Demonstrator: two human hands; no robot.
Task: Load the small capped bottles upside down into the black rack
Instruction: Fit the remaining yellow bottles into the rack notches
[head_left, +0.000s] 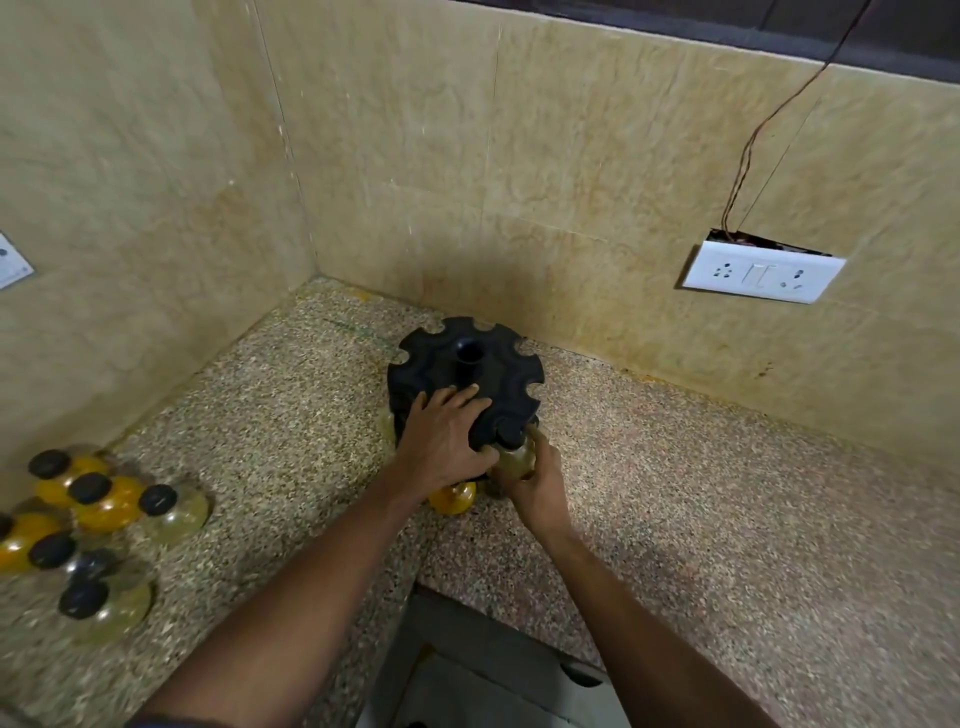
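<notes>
1. The black rack (467, 374) stands on the speckled counter (701, 493) close to the corner where the two tiled walls (519, 182) meet; open counter stretches to its right and left, and the counter's near edge steps back just below the hands
2. The rack is a round block with notches cut around its rim and a short tube rising from its centre
3. A yellow bottle (453, 498) sits at the rack's near foot, partly under the left wrist
4. A cluster of capped bottles (93, 525), black caps up, some amber and some pale, waits well apart on the left of the counter
5. The left hand (447, 441) lies flat on the rack's top, fingers spread and fairly straight, thumb against its near rim
6. The right hand (537, 483) wraps its fingers round a pale bottle (514, 460), whose dark end meets a near notch of the rack
</notes>
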